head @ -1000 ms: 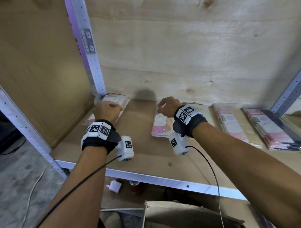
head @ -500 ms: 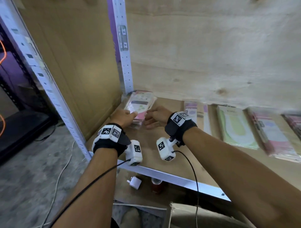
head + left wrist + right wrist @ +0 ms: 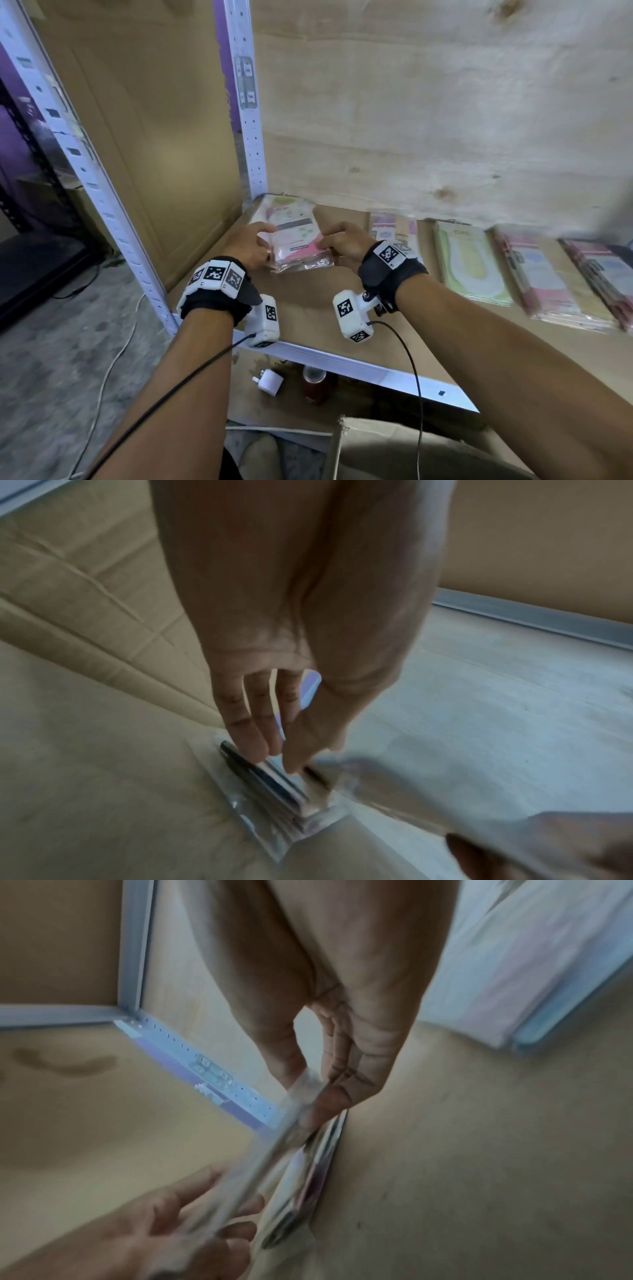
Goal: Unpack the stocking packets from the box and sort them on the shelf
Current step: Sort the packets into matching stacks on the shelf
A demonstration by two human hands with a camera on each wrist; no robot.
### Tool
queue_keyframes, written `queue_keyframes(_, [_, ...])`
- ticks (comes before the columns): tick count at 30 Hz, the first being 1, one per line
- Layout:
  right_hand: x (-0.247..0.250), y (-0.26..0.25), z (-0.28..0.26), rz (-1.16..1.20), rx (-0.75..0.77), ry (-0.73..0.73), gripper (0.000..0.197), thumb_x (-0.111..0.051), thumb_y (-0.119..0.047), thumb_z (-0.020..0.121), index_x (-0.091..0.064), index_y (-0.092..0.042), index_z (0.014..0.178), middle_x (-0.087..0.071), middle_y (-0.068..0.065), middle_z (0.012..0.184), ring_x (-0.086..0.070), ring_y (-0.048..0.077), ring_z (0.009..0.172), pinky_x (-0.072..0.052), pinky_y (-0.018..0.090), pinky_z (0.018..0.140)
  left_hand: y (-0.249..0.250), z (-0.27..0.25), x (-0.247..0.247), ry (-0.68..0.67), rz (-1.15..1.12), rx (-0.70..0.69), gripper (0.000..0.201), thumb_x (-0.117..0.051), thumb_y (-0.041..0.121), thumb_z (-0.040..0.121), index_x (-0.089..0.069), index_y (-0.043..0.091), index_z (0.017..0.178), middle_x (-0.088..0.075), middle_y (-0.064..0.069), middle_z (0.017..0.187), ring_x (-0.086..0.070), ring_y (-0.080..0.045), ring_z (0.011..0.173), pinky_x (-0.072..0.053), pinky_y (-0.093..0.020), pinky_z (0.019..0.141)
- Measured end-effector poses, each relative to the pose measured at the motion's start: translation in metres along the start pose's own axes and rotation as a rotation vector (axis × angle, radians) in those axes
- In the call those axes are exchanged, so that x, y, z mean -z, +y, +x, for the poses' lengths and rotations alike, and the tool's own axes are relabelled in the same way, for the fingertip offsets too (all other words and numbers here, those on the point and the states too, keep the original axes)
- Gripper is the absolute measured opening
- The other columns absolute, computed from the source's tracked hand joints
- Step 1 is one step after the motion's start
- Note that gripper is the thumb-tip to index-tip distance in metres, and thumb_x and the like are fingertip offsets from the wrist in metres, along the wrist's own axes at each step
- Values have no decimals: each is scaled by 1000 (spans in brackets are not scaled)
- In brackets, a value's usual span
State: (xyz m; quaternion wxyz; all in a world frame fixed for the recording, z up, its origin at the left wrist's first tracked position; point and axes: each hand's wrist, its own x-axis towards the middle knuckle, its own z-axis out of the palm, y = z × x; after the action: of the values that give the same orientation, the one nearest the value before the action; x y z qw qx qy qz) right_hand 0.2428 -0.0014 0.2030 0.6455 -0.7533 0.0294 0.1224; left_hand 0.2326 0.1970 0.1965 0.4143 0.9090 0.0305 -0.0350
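A clear stocking packet (image 3: 297, 245) with pink and green print is held between both hands over the stack (image 3: 286, 207) in the shelf's back left corner. My left hand (image 3: 263, 238) pinches its left edge, thumb on top, as the left wrist view shows (image 3: 291, 761). My right hand (image 3: 324, 242) pinches the right edge between thumb and fingers (image 3: 310, 1093). The packet's near end is tilted slightly up off the stack (image 3: 274, 791). The cardboard box (image 3: 394, 445) stands open below the shelf; its contents are hidden.
Several other packet piles lie along the shelf to the right: a pink-striped one (image 3: 394, 224), a green one (image 3: 471, 265), pink ones (image 3: 548, 279). White uprights (image 3: 251, 120) frame the corner. A charger (image 3: 269, 382) and a jar (image 3: 313, 380) sit on the lower board.
My right hand left the middle pile and moved left to the corner stack. Both hands now pinch the top packet there. The view turned left.
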Motion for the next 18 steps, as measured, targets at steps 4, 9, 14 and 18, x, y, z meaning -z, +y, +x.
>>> queue_keyframes(4, [32,-10,-19,183,18,18,13,-55,4,93,-57,-9,90,-60,12,78,-62,15,51,-46,25,50,23,-10,-5,41,225,-201,53,-77,12,77,-66,19,128,-59,-12,130,-54,-29,120,-45,-33,103])
queue_keyframes(9, [78,-17,-43,407,4,-22,18,-46,-14,97,-60,-3,103,-70,10,82,-63,15,62,-43,23,56,69,-22,-11,235,232,-453,13,-78,32,81,-72,21,81,-65,-9,109,-56,-32,114,-41,-50,103])
queue_keyframes(14, [112,-12,-58,546,19,-99,39,-51,-47,96,-66,-13,109,-72,13,97,-67,23,78,-47,27,60,106,-40,-24,283,-34,-652,15,-70,35,88,-72,20,85,-70,2,83,-65,-15,79,-46,-25,73])
queue_keyframes(18, [117,-11,-72,629,34,-126,51,-44,-60,94,-59,-12,88,-73,13,87,-64,24,66,-41,24,50,106,-39,-29,280,-174,-675,23,-67,38,91,-74,16,90,-75,-1,83,-64,-10,72,-47,-26,70])
